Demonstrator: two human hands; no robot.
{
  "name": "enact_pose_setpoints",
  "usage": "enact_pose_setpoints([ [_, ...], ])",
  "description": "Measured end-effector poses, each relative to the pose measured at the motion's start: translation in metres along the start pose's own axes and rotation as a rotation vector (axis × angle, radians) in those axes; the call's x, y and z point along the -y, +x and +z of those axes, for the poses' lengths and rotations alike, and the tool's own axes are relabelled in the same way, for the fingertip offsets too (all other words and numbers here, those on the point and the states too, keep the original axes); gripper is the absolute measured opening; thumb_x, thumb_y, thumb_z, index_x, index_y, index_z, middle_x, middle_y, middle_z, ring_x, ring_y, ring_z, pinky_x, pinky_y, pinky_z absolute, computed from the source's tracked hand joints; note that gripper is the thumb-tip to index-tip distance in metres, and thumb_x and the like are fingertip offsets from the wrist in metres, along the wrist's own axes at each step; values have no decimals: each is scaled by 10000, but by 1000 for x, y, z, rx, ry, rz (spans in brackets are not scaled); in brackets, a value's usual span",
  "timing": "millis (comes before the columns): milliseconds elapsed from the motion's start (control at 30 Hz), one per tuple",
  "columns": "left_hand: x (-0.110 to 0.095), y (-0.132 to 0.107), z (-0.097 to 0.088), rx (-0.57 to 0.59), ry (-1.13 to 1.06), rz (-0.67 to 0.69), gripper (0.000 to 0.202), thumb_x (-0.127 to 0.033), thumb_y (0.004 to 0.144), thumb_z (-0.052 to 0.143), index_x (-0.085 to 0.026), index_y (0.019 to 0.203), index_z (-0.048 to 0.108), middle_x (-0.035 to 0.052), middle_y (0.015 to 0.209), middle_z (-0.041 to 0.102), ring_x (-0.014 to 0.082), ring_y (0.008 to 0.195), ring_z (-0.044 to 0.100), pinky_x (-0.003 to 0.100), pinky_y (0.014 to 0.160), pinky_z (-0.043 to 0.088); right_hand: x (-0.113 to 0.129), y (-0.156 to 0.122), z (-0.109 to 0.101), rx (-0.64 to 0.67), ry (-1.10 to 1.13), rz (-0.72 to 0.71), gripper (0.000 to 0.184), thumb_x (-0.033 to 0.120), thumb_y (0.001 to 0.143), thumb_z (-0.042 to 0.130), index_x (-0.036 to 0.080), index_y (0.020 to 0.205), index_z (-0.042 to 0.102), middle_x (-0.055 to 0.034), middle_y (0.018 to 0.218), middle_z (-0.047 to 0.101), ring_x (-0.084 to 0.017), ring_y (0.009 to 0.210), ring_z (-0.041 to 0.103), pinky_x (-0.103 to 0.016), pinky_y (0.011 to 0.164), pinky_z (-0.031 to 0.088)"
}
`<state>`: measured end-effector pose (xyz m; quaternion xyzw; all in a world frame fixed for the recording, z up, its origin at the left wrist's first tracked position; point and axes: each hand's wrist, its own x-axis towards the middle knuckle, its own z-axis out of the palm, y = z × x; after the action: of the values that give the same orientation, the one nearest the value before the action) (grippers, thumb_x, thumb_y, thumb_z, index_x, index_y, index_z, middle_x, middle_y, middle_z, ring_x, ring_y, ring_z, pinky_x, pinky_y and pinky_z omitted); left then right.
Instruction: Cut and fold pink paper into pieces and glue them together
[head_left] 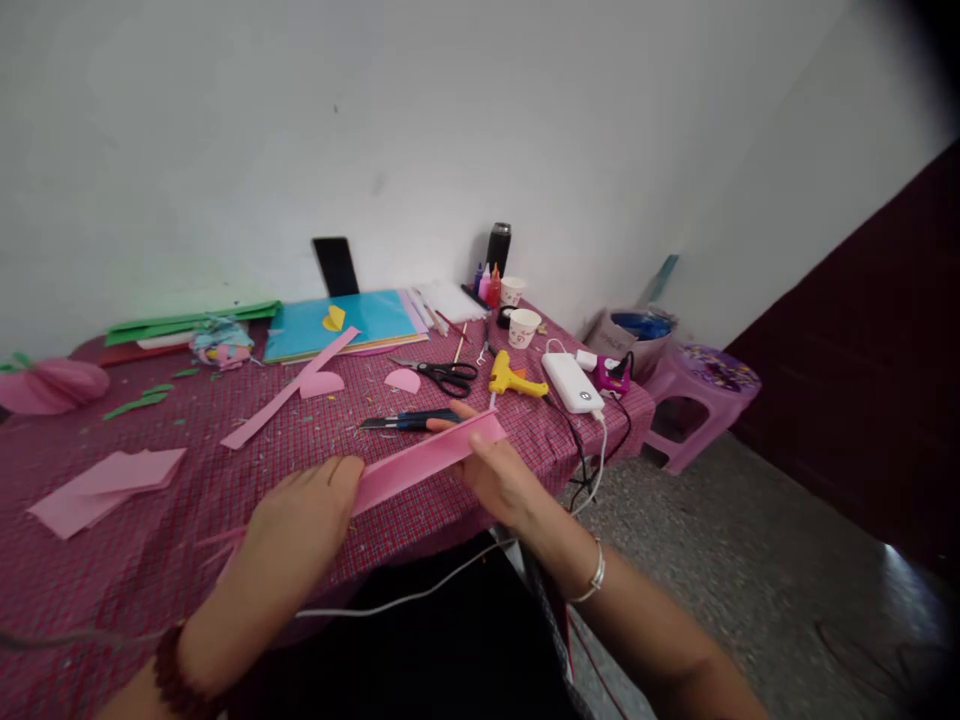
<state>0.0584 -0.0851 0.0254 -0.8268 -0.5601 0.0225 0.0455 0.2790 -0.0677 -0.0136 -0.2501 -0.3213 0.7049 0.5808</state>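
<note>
A long pink paper strip (pixel 427 458), folded lengthwise, is held above the front edge of the table (pixel 187 480). My left hand (pixel 304 520) is closed on its near end, fingers pressed over the paper. My right hand (pixel 499 475) pinches the far end, with the thumb on top. A utility knife (pixel 409 421) lies just behind the strip, and black scissors (pixel 442 374) beyond that. A yellow glue gun (pixel 514 379) rests to the right of the scissors.
Another pink strip (pixel 289 390), pink half-circles (pixel 403 380) and a pink sheet stack (pixel 105 485) lie on the checked cloth. A white power bank (pixel 572 381), paper cups (pixel 523 326), glue bottles (pixel 487 283), a blue sheet stack (pixel 345 322), a phone (pixel 335 266), a purple stool (pixel 697 400).
</note>
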Motion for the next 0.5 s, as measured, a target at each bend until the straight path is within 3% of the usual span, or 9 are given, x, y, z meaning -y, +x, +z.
enact_pose_setpoints([
  [133,16,1,10,0,-345,-92,318,-258,944,316,-181,869,616,96,760,680,278,735,668,374,696,476,-12,14,27,-73,45,-32,590,281,591,864,226,1123,615,-31,938,748,-232,899,679,-411,942,486],
  [233,33,3,15,52,-918,-95,305,-446,893,473,-203,907,657,63,816,717,273,793,679,356,729,513,-16,27,40,-159,54,-12,563,282,543,880,218,1051,646,-5,877,735,-208,819,667,-374,889,519],
  [333,43,-1,13,202,-1378,-162,371,-446,749,692,-221,1043,698,47,969,761,273,879,698,324,735,540,-11,36,51,-166,32,39,494,308,561,876,205,991,658,-12,903,733,-205,822,665,-363,867,538],
  [433,41,-9,11,298,-1426,-274,305,-333,638,775,-173,895,742,34,775,757,238,687,681,271,550,501,2,43,62,-117,-52,78,452,319,589,860,185,975,666,-42,926,738,-217,826,669,-378,847,555],
  [500,35,-14,14,290,-1450,-307,217,-285,586,787,-153,751,744,21,640,717,207,567,632,254,472,452,13,48,66,-75,-95,62,407,336,603,839,188,940,665,-56,920,737,-245,845,676,-415,837,566],
])
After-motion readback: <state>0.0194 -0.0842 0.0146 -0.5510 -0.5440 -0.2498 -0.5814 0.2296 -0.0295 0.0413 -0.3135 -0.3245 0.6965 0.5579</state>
